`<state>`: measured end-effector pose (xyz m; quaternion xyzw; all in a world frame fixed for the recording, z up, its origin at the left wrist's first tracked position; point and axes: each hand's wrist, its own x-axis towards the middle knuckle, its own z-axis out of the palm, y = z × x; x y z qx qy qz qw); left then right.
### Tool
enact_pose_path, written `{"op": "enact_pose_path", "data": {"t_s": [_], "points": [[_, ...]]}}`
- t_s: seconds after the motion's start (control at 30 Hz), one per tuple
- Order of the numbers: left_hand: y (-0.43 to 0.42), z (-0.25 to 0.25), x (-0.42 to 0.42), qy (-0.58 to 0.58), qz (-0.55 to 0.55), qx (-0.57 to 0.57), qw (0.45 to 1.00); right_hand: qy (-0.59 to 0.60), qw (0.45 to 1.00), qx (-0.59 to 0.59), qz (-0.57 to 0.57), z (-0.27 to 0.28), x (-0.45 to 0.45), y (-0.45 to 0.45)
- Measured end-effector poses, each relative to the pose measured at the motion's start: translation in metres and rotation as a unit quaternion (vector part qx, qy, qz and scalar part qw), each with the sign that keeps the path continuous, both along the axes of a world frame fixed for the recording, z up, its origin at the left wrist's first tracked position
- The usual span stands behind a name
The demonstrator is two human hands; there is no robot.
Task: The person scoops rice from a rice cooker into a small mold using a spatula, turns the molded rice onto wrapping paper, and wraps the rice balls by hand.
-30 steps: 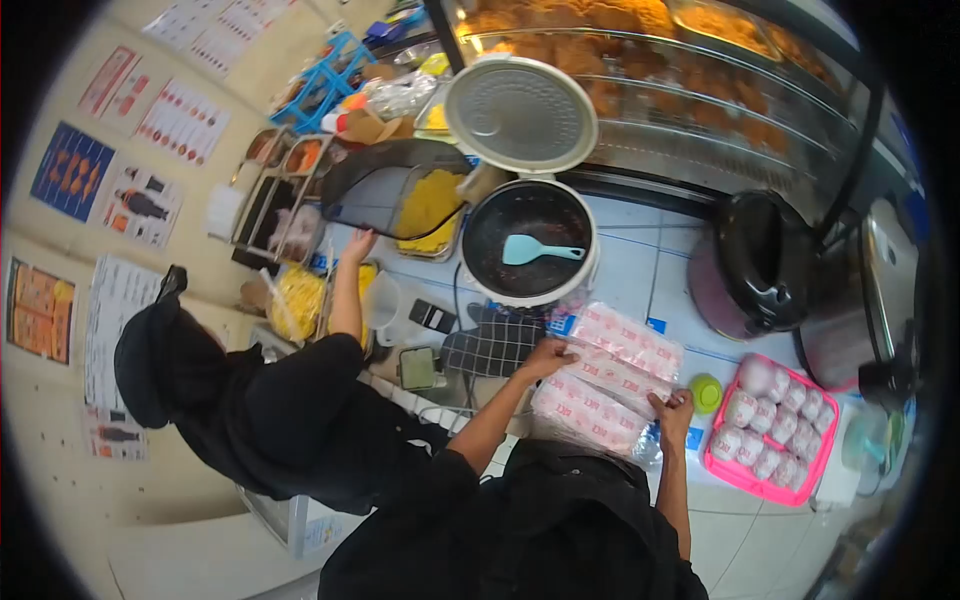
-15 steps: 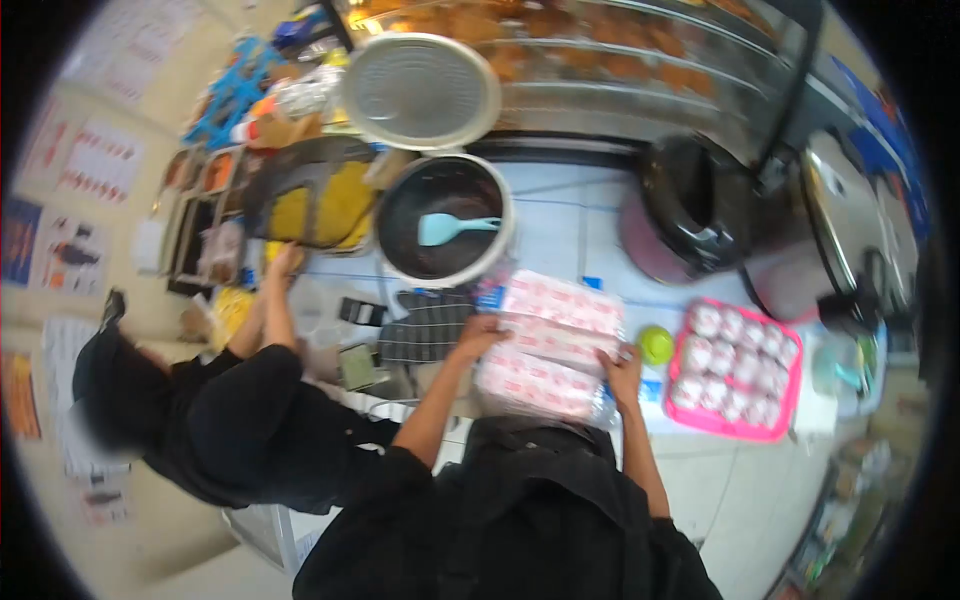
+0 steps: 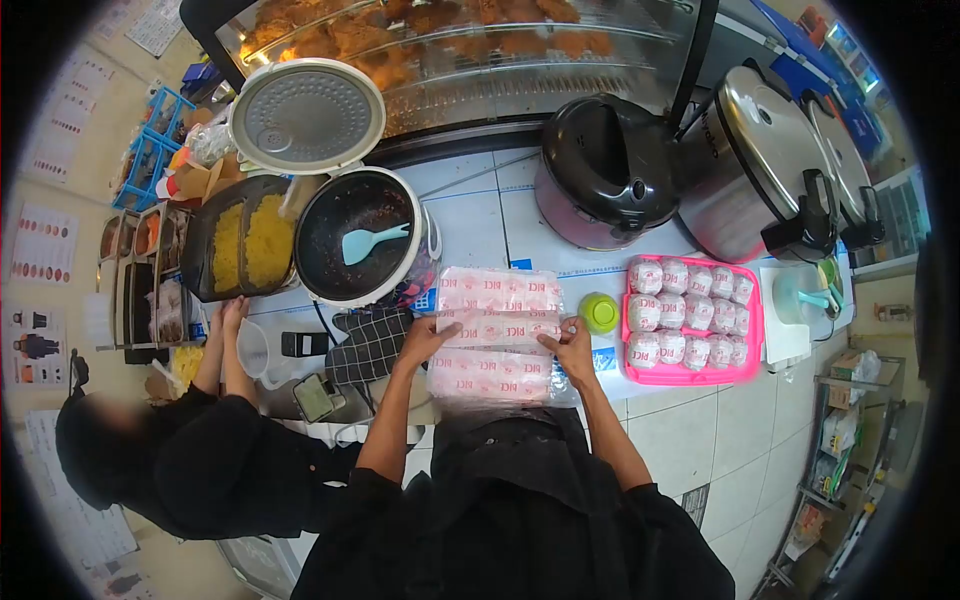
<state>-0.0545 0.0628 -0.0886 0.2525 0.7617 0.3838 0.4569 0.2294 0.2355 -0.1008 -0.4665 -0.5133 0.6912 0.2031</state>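
Three rows of white wrapping paper printed "RICE" in red (image 3: 495,374) lie in front of me, partly in clear plastic. My left hand (image 3: 427,342) grips the left edge of the middle row, thumb on top. At its right edge my right hand (image 3: 568,352) pinches the paper between thumb and fingers. A green round container (image 3: 599,313) sits just right of the paper. Beyond it is a pink tray (image 3: 690,376) of several wrapped rice balls (image 3: 697,312). A dark checked mitt (image 3: 368,345) lies left of my left hand.
An open rice cooker (image 3: 425,245) holds a light-blue paddle (image 3: 370,243). Closed cookers (image 3: 605,175) stand at the back right, before a heated glass display (image 3: 470,90). At left, a co-worker in black (image 3: 230,450) reaches toward a dark pan of yellow food (image 3: 240,290).
My view has shifted, so the counter items appear farther left, and the picture is sharper. Both hands remain on the paper's middle row.
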Motion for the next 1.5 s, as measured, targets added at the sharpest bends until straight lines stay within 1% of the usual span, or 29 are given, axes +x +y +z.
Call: {"op": "enact_pose_path", "data": {"t_s": [0.03, 0.07, 0.13, 0.17, 0.23, 0.37, 0.43, 0.53, 0.57, 0.63, 0.77, 0.83, 0.87, 0.93, 1.07, 1.13, 1.23, 1.37, 1.43, 1.5], "points": [[-0.001, -0.003, -0.002, -0.001, -0.023, -0.023, 0.999, -0.024, 0.999, 0.013, 0.019, 0.003, 0.001, 0.001], [-0.002, -0.007, -0.002, -0.001, -0.025, -0.023, 0.999, -0.024, 0.999, 0.013, 0.017, 0.000, 0.003, 0.001], [-0.005, -0.016, -0.003, 0.031, -0.022, 0.024, 0.999, -0.010, 1.000, -0.002, 0.016, -0.002, 0.004, 0.000], [-0.007, -0.021, -0.005, 0.032, -0.023, 0.022, 0.999, -0.009, 1.000, -0.003, 0.014, 0.000, 0.003, -0.001], [-0.009, -0.025, -0.006, 0.041, -0.027, 0.011, 0.999, 0.002, 0.998, -0.051, -0.048, 0.003, 0.003, -0.003], [-0.007, -0.014, -0.002, 0.019, -0.008, 0.006, 1.000, 0.022, 0.993, -0.086, -0.079, -0.009, 0.009, -0.002], [-0.006, -0.010, -0.002, 0.023, -0.006, 0.000, 1.000, 0.003, 0.997, -0.070, -0.028, -0.010, 0.013, -0.002], [-0.005, -0.013, -0.003, -0.006, 0.012, -0.009, 1.000, -0.008, 0.998, -0.066, -0.007, -0.007, 0.018, -0.005], [-0.006, -0.017, -0.005, -0.005, 0.012, -0.009, 1.000, -0.007, 0.998, -0.066, -0.007, -0.007, 0.020, -0.005], [-0.007, -0.022, -0.006, 0.007, 0.000, -0.003, 1.000, -0.016, 0.999, -0.039, 0.029, -0.007, 0.025, -0.006], [-0.007, -0.021, -0.006, -0.018, 0.008, -0.011, 1.000, 0.005, 1.000, 0.002, 0.019, -0.008, 0.025, -0.011], [-0.006, -0.019, -0.007, -0.032, 0.008, -0.026, 0.999, 0.013, 0.999, 0.025, -0.023, -0.005, 0.025, -0.013], [-0.006, -0.017, -0.008, -0.031, 0.008, -0.025, 0.999, 0.014, 0.999, 0.025, -0.023, -0.004, 0.026, -0.012], [-0.005, -0.017, -0.008, -0.035, 0.000, -0.032, 0.999, -0.051, 0.997, 0.015, 0.047, -0.003, 0.029, -0.009], [-0.005, -0.018, -0.009, -0.074, 0.009, 0.005, 0.997, -0.019, 0.999, 0.008, 0.031, -0.004, 0.023, -0.011], [-0.005, -0.017, -0.012, -0.093, 0.003, -0.023, 0.995, -0.046, 0.998, 0.016, 0.039, -0.003, 0.019, -0.007], [-0.004, -0.014, -0.012, -0.090, 0.006, -0.020, 0.996, -0.074, 0.995, 0.005, 0.059, -0.002, 0.014, -0.001], [-0.004, -0.013, -0.012, -0.128, 0.015, -0.012, 0.992, -0.052, 0.996, -0.040, 0.062, 0.003, 0.005, 0.000], [-0.003, -0.013, -0.012, -0.127, 0.023, 0.010, 0.992, -0.007, 0.996, -0.081, 0.024, 0.005, 0.000, -0.001], [-0.002, -0.008, -0.012, -0.128, 0.023, -0.006, 0.992, -0.013, 0.997, -0.075, 0.033, 0.005, 0.000, 0.001]]}}
